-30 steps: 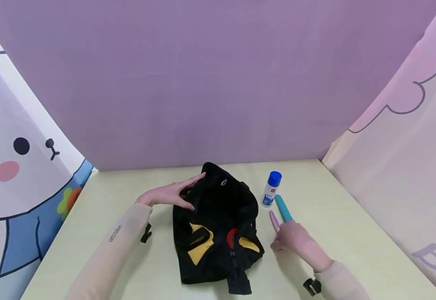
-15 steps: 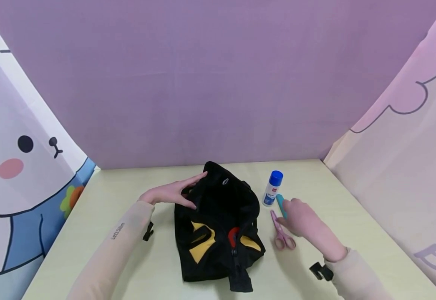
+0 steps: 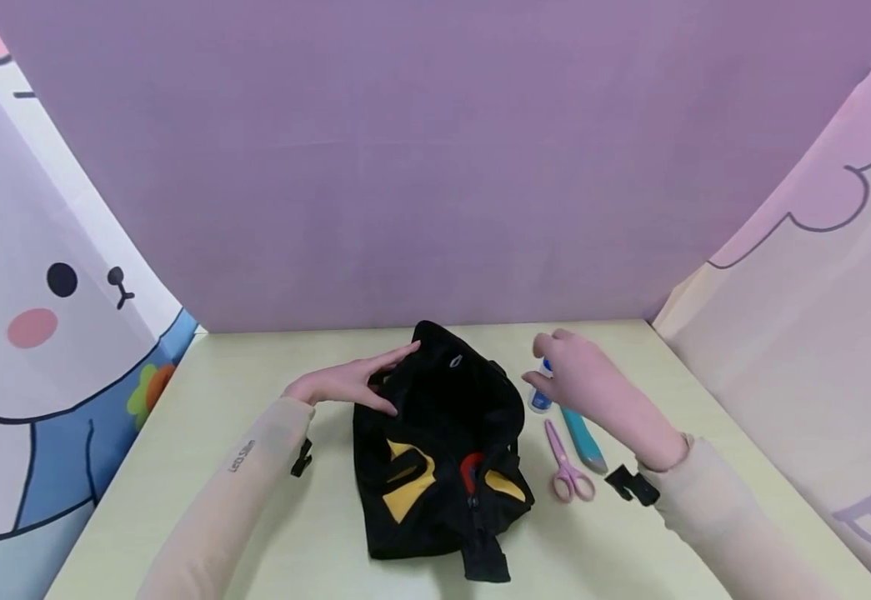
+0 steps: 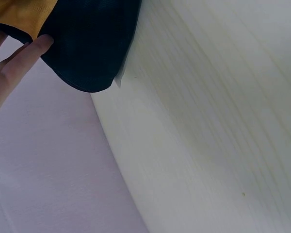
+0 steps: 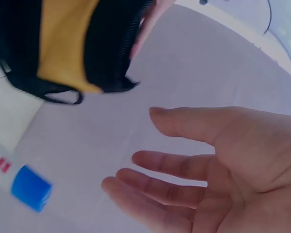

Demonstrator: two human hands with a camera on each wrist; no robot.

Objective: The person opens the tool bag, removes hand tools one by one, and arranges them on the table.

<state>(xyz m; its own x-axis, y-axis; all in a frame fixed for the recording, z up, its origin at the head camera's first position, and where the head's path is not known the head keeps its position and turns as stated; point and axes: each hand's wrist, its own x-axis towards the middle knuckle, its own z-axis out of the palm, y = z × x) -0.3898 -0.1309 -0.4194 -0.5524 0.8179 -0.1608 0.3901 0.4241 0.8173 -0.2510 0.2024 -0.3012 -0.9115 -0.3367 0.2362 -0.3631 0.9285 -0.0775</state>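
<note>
A black fabric bag (image 3: 443, 462) with yellow and red patches and a zipper lies on the table, its mouth gaping. My left hand (image 3: 345, 383) rests on the left side of that mouth, thumb and forefinger spread apart along the rim. In the left wrist view, straight fingers (image 4: 24, 58) touch the bag's cloth. My right hand (image 3: 585, 375) is over a white glue stick (image 3: 541, 402) with a blue cap and partly covers it. Its fingers (image 5: 169, 167) are spread loosely with nothing between them; the blue cap (image 5: 31, 188) shows apart from them, lower left.
Pink scissors (image 3: 564, 467) lie right of the bag, beside a long teal object (image 3: 583, 442) with a tapered end. The pale table (image 3: 292, 517) ends at a purple cloth backdrop (image 3: 435, 167). Printed cloth hangs on both sides.
My right hand has let go of the teal object beside the scissors and moved up and away to the glue stick. The scissors now show fully. The left hand stays at the bag.
</note>
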